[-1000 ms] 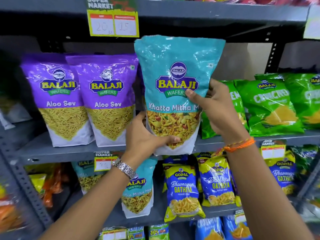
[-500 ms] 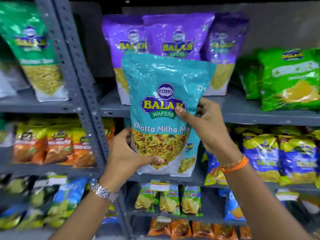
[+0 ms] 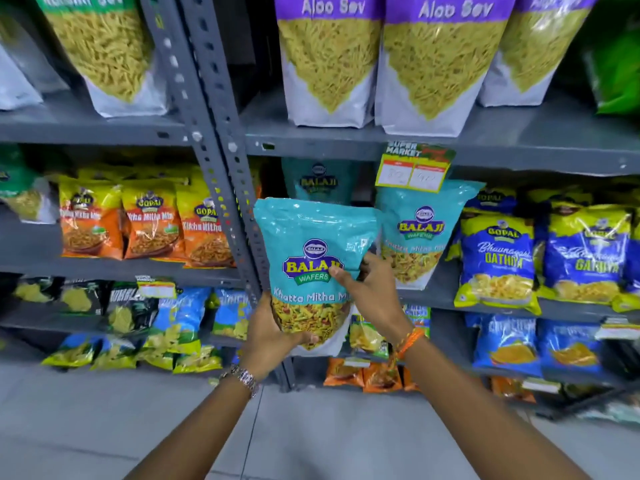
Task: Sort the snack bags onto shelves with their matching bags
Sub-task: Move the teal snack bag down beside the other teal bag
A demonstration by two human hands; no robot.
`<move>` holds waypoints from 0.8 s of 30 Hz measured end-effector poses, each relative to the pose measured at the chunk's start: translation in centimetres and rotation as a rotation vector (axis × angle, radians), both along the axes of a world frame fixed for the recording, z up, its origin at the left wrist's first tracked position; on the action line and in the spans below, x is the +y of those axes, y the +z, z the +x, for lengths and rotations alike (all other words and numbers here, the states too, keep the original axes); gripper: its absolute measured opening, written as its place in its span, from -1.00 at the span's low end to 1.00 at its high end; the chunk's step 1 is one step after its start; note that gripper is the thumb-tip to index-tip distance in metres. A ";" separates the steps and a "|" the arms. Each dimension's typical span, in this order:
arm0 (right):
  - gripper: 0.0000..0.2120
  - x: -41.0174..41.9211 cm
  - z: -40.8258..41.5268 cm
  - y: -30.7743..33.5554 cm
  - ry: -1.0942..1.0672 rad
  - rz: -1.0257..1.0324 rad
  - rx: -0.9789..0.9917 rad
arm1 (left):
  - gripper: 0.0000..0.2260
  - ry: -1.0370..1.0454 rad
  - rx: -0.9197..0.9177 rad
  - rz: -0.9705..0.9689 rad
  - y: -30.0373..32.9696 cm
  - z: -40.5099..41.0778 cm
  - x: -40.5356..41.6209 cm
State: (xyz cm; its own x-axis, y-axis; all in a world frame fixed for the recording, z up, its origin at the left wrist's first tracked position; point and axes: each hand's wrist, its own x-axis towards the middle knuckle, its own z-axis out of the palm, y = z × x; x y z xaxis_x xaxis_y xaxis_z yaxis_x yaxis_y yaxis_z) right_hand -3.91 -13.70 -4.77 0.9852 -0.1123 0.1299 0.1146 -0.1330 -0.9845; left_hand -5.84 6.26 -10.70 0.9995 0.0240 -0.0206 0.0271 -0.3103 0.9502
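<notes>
I hold a teal Balaji Khatta Mitha Mix bag point(image 3: 313, 237) upright in both hands, in front of the grey middle shelf point(image 3: 446, 292). My left hand point(image 3: 268, 332) cups its bottom left corner. My right hand point(image 3: 372, 292) grips its right edge, thumb on the front. Two matching teal bags stand on that shelf: one point(image 3: 420, 230) just right of the held bag, one point(image 3: 318, 181) behind it, partly hidden. Purple Aloo Sev bags point(image 3: 329, 60) stand on the shelf above.
A grey perforated upright post point(image 3: 221, 174) runs just left of the held bag. Blue Gopal Gathiya bags point(image 3: 497, 261) fill the shelf to the right, orange Gopal bags point(image 3: 149, 223) the left bay. A price tag point(image 3: 414, 171) hangs from the upper shelf edge. Grey tiled floor point(image 3: 104, 427) lies below.
The teal bag has come down from the Aloo Sev shelf to the level of the shelf below, beside the matching teal bags. Both hands keep the same grip.
</notes>
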 end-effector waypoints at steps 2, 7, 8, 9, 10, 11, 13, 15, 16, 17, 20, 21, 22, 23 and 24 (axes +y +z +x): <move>-0.70 0.2 1.0 -1.3 0.000 -0.004 0.037 | -0.04 -0.015 0.017 0.040 -1.1 1.0 0.2; -0.73 0.0 5.0 -1.8 -0.057 -0.040 0.048 | -0.04 -0.060 0.035 -0.015 -2.0 4.7 -0.6; -0.73 -0.2 6.0 -1.6 -0.073 -0.046 0.040 | -0.04 -0.074 0.028 -0.040 -1.6 5.6 -0.9; -0.73 -0.4 6.9 -1.5 -0.086 -0.053 0.029 | -0.02 -0.082 0.010 -0.057 -1.5 6.8 -1.2; -0.72 -0.5 7.8 -1.3 -0.099 -0.057 0.015 | 0.03 -0.089 -0.015 -0.079 -1.5 8.0 -1.5; -0.69 -0.5 8.7 -1.2 -0.114 -0.064 0.000 | 0.10 -0.081 -0.027 -0.089 -1.7 9.4 -1.8; -0.69 -0.6 10.2 -0.9 -0.147 -0.070 -0.032 | 0.14 -0.059 -0.038 -0.091 -2.6 11.9 -2.4; -0.72 -0.6 11.6 -1.0 -0.174 -0.064 -0.042 | 0.02 -0.034 -0.022 -0.058 -1.0 12.4 -3.1; -0.73 -0.7 12.2 -1.2 -0.189 -0.063 -0.043 | -0.06 -0.024 -0.014 -0.052 -0.7 12.8 -3.4; -0.72 -0.8 12.7 -1.3 -0.202 -0.066 -0.040 | -0.11 -0.024 -0.010 -0.056 -0.9 13.5 -3.7; -0.68 -0.9 13.6 -1.9 -0.206 -0.066 -0.030 | -0.08 -0.032 -0.016 -0.062 -1.4 14.9 -3.9; -0.70 -0.9 13.7 -2.2 -0.202 -0.065 -0.023 | -0.09 -0.024 -0.016 -0.063 -1.9 15.3 -3.8; -0.71 -1.0 13.8 -2.5 -0.199 -0.066 -0.022 | -0.14 -0.018 -0.008 -0.056 -2.2 15.6 -3.8; -0.72 -1.0 13.8 -2.8 -0.193 -0.078 -0.024 | -0.19 -0.010 -0.006 -0.047 -2.7 15.9 -3.8; -0.70 -1.0 13.8 -3.1 -0.191 -0.090 -0.029 | -0.22 -0.003 -0.002 -0.039 -2.9 16.1 -3.7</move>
